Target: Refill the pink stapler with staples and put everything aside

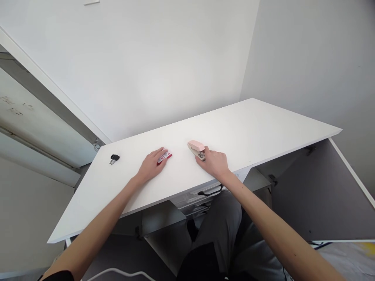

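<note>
My left hand (pixel 151 165) rests on the white tabletop, its fingers and thumb around a small red-and-white box (pixel 165 155), perhaps a staples box; its print is too small to read. To the right of it stands a pink and cream stapler (pixel 196 146), its top arm raised from the base at the near end. My right hand (pixel 215 162) grips the stapler at that near end, with the thumb low by the base and the fingers partly hidden behind it. A hand's width or so separates the box from the stapler.
A black-headed key set (pixel 114 158) lies at the tabletop's left. The white tabletop (pixel 249 128) meets the wall at the back. Below its front edge are drawers with black handles (pixel 211 192) and an open cabinet door (pixel 316 191) at right. A white cable (pixel 120 271) runs at bottom.
</note>
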`<state>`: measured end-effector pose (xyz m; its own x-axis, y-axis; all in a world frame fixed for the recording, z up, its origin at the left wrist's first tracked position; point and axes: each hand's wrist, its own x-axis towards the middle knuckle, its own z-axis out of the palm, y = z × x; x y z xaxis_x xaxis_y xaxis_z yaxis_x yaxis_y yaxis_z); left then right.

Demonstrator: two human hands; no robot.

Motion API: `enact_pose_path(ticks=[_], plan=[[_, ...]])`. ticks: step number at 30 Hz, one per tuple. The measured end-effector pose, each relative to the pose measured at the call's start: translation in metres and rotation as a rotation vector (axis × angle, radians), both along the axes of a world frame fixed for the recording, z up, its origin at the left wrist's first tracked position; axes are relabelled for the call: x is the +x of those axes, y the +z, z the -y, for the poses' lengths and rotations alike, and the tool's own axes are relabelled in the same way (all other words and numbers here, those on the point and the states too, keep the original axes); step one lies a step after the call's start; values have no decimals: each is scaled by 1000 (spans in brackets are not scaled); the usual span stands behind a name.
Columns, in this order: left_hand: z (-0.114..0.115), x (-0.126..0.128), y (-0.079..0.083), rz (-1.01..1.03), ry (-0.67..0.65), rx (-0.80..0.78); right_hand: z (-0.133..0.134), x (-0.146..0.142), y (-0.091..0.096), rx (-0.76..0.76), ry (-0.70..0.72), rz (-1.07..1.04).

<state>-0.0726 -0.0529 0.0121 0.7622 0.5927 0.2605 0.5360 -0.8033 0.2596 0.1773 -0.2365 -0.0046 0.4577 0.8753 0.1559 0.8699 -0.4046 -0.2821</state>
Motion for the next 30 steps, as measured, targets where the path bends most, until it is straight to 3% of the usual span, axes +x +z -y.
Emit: enact_pose_path(ticks=[7,12,17,21,30], plan=[[-33,-72,18,-167,65,-7,0,1,0,-21,0,1],[-36,-94,16,-5,218,181,0,1,0,-10,-3,6],[-30,-98,14,42,438,-40,0,1,-1,-14,4,-5],[-31,-93,13,36,380,-114,0,2,-2,-16,10,-9],[-44,-77,4,29,159,-38,0,2,-2,-4,10,-1]])
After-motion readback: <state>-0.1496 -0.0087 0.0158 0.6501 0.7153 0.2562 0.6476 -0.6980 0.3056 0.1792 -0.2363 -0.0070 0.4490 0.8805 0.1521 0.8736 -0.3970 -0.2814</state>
